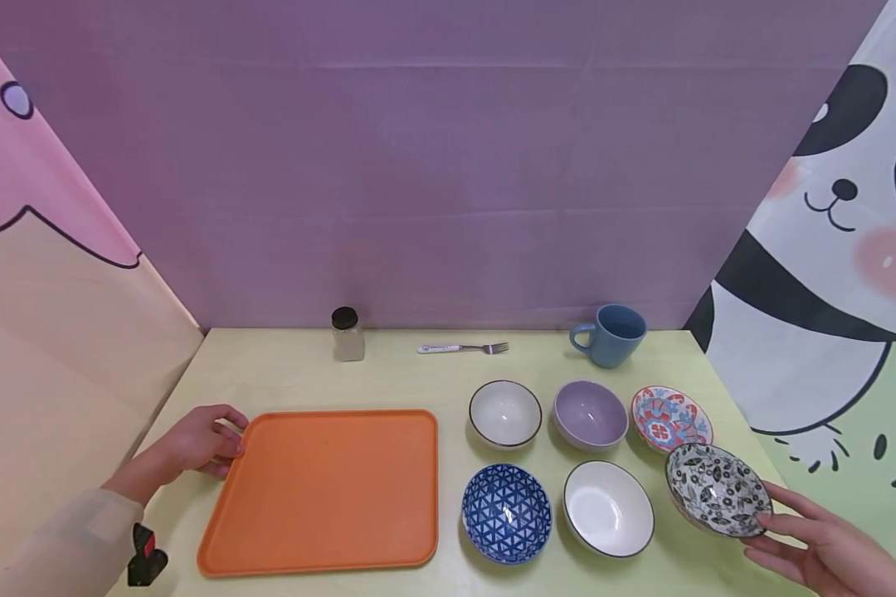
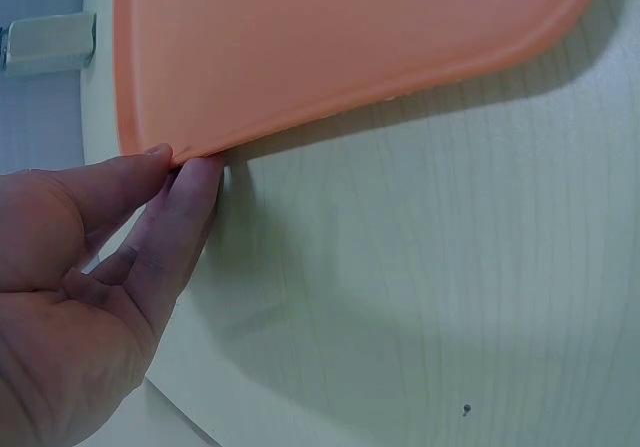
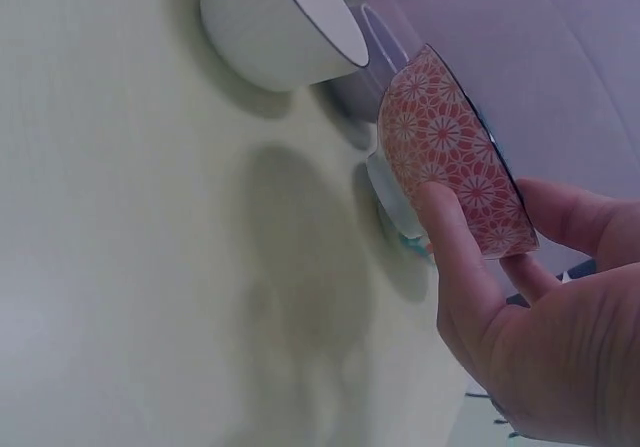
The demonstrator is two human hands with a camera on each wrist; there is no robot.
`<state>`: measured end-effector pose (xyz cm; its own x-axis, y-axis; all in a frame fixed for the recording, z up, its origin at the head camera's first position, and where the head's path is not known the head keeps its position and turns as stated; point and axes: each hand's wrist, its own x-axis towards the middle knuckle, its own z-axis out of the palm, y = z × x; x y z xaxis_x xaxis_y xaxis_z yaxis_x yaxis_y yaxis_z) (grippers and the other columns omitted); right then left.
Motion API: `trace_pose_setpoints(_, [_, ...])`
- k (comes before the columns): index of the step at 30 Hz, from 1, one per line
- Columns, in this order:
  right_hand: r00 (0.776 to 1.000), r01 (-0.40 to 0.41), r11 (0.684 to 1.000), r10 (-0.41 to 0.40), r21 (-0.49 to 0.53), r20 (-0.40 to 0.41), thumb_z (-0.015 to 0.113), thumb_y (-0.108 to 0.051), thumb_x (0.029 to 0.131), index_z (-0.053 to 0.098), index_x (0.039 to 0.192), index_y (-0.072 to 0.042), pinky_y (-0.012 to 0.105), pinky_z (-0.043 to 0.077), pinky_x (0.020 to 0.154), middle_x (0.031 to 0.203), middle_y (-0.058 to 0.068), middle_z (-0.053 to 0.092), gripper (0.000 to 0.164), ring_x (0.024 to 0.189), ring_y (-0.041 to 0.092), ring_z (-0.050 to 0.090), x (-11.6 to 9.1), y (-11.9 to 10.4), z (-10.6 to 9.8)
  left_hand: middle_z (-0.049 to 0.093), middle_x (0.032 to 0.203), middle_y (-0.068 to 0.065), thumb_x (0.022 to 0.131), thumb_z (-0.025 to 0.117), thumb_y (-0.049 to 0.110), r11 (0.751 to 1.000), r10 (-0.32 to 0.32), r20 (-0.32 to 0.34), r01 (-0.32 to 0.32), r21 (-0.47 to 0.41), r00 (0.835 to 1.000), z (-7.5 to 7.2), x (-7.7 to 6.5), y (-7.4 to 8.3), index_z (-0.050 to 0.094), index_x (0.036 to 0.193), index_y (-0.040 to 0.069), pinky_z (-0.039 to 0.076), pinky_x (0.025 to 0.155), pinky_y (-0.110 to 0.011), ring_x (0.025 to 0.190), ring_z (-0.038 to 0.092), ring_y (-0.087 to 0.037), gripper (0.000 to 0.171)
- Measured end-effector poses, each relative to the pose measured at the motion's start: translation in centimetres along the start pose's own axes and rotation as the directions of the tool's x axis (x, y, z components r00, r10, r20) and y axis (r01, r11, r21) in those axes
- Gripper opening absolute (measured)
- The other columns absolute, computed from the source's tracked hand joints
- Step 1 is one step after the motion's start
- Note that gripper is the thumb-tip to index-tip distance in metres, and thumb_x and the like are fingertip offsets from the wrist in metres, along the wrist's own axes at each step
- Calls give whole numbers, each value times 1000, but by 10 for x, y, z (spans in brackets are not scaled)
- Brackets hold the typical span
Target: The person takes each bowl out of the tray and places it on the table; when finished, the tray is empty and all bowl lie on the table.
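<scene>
My left hand (image 1: pixel 203 441) pinches the rim of an orange tray (image 1: pixel 328 489) at its far left corner. In the left wrist view the thumb (image 2: pixel 130 182) lies on the tray's edge, with fingers beneath it. My right hand (image 1: pixel 821 539) grips a bowl (image 1: pixel 717 489) by its near right rim. Black and white leaves and flowers cover its inside; its outside, seen in the right wrist view, is red with pale flowers. The bowl (image 3: pixel 450 157) is tilted and held above the table, its shadow below. Beyond it sits a red and blue patterned dish (image 1: pixel 670 419).
Right of the tray stand a blue patterned bowl (image 1: pixel 506 514), a white bowl (image 1: pixel 608 508), a dark-rimmed white bowl (image 1: pixel 505 414) and a purple bowl (image 1: pixel 590 415). Along the back are a black-lidded jar (image 1: pixel 348 336), a fork (image 1: pixel 463 348) and a blue mug (image 1: pixel 614 336).
</scene>
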<state>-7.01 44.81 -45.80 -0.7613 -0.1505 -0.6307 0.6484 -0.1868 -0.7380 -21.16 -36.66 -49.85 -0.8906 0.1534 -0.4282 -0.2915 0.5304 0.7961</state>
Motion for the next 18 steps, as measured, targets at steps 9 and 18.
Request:
trace_pose_setpoints(9, [999, -34, 996, 32, 81, 18, 51, -7, 99, 63, 95, -37, 49, 44, 101, 106, 7, 56, 32, 102, 28, 65, 6, 21, -9, 62, 91, -15, 87, 62, -4, 1000, 11, -1, -11, 5, 1000, 1, -2, 0, 44, 121, -9, 58, 62, -42, 69, 64, -24, 40])
trace_pose_setpoints(18, [992, -70, 992, 58, 101, 111, 49, -8, 100, 67, 88, -40, 47, 44, 102, 106, 7, 59, 39, 104, 28, 65, 11, 34, -12, 61, 92, -16, 88, 60, -4, 1000, 22, -10, -22, 14, 1000, 2, -5, 0, 44, 122, -10, 59, 63, -42, 72, 64, -23, 39])
